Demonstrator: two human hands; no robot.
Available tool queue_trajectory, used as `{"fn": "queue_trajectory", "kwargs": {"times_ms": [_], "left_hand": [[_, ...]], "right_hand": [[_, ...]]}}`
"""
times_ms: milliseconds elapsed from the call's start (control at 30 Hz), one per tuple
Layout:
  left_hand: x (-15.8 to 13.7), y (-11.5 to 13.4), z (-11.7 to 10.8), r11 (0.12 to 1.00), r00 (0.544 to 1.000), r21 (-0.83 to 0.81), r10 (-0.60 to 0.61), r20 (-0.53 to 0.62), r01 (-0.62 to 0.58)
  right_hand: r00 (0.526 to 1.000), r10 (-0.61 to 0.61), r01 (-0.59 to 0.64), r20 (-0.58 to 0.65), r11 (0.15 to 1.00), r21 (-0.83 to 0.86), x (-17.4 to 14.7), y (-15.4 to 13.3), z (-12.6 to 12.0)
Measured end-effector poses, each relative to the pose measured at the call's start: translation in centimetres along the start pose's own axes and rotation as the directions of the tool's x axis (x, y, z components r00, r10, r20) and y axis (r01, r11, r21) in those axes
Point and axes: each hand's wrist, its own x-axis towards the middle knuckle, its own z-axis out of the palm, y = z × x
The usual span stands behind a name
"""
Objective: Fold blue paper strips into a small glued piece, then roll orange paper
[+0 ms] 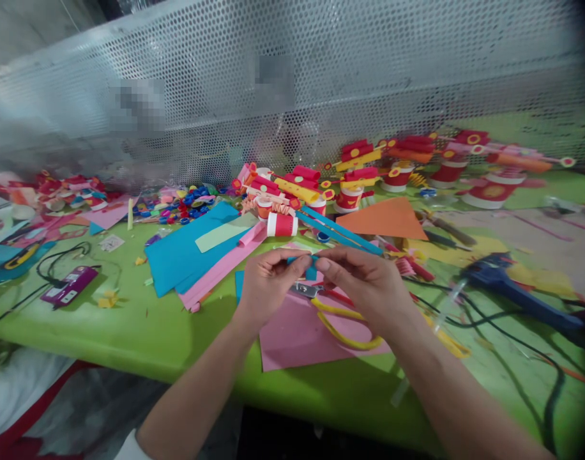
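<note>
In the head view, the only one we have, we look down at two bare hands meeting over a green table (177, 338). The left hand (268, 287) pinches a small blue piece (311, 271) between thumb and forefinger, and the right hand (369, 281) pinches it from the other side, so the tips nearly meet. We find the blue piece in the middle of the view, above the blades of scissors (354, 345) with yellow handles, which lie on a pink sheet (292, 345). The fingers cover most of the piece, so we cannot tell whether it is being rolled, folded or pressed.

Judging by how things lie, we take several pieces to be well advanced. Toward the back right stand red cups (493, 188) topped with paper rolls and round yellow details, and more rolls are heaped behind the red-and-white cup (283, 225) that lies on its side. We cannot tell whether that cup is joined to the heap.

The blue piece itself looks unfinished to us: it is in the fingers, fixed to nothing that we can make out. Plenty of loose material also seems unused: blue sheets (170, 255), a pale green strip (225, 234), pink strips (211, 275), long blue strips (340, 231) and an orange sheet (383, 218). A blue glue gun (522, 291) rests at the right, well apart from the fingers.
</note>
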Motion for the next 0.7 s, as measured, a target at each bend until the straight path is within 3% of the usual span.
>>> {"fn": "queue_trajectory", "kwargs": {"times_ms": [233, 433, 600, 700], "left_hand": [[-0.31, 0.53, 0.21, 0.999, 1.000, 0.042, 0.016, -0.003, -0.016], [-0.22, 0.59, 0.18, 0.999, 1.000, 0.053, -0.009, -0.005, 0.010], [-0.06, 0.53, 0.11, 0.999, 0.999, 0.043, -0.028, -0.021, 0.029], [-0.05, 0.51, 0.14, 0.998, 0.997, 0.002, -0.070, 0.014, 0.070]], "right_hand": [[0.999, 0.014, -0.012, -0.041, 0.999, 0.042, 0.00, -0.12, 0.14], [0.992, -0.073, 0.060, -0.103, 0.990, -0.130, -0.51, -0.35, 0.75], [0.999, 0.016, -0.016, -0.031, 1.000, 0.016, -0.31, -0.13, 0.67], [0.999, 0.041, -0.041, -0.029, 0.999, 0.013, -0.09, -0.02, 0.45]]}}
